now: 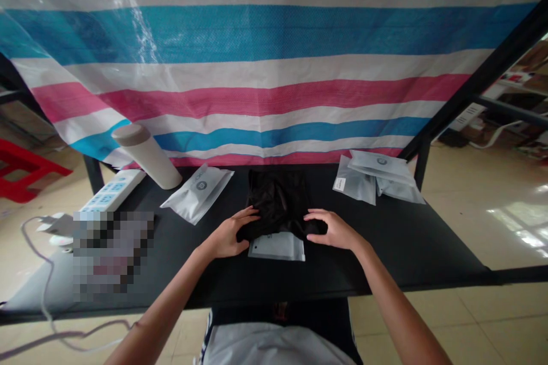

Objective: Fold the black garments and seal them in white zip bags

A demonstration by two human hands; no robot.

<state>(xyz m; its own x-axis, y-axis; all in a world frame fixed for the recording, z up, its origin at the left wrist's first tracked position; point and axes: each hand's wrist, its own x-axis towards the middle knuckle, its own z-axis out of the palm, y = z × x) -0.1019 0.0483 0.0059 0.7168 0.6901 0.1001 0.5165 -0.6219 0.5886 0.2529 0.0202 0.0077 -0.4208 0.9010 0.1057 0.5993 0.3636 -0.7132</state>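
A folded black cloth (278, 199), perhaps a garment, lies in the middle of the dark table. Its lower corners spread outward into both hands. My left hand (229, 235) holds the left corner, fingers on top and thumb at the near edge. On the other side, my right hand (336, 230) has the right corner between its curved fingers and thumb. A frosted plastic zip bag (277, 246) sticks out from under the cloth's near edge; the rest of it is covered.
Another filled frosted bag (201, 188) lies to the left, near a pale bottle (149, 159) and a white power strip (109, 197) with cables. Several frosted bags (381, 174) are piled at the back right. A striped sheet (265, 91) hangs behind the table (411, 245).
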